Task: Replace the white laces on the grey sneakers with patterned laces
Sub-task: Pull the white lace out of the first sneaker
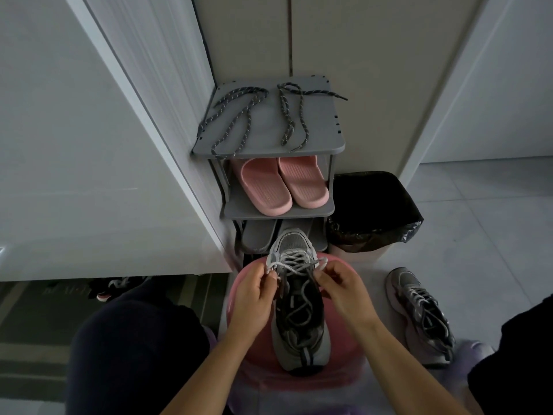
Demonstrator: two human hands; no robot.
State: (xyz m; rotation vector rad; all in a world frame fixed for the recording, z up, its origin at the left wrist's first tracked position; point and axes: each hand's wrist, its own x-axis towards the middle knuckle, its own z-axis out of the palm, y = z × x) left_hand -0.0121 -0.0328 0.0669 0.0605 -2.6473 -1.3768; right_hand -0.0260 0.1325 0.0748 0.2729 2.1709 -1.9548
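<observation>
A grey sneaker (296, 319) lies on a pink stool (254, 348) in front of me, toe pointing away. Its white lace (294, 260) crosses the eyelets near the toe. My left hand (254, 298) pinches the lace's left end beside the shoe. My right hand (344, 292) pinches the lace's right end on the other side. The second grey sneaker (422, 313) stands on the floor to the right, laced in white. Two dark patterned laces (236, 118) (294, 115) lie loose on top of the grey shoe rack (326, 127).
Pink slippers (281, 184) sit on the rack's middle shelf, grey ones (257, 235) below. A bin with a black bag (374, 205) stands right of the rack. A white cabinet (89, 145) rises on the left. My knees frame the stool.
</observation>
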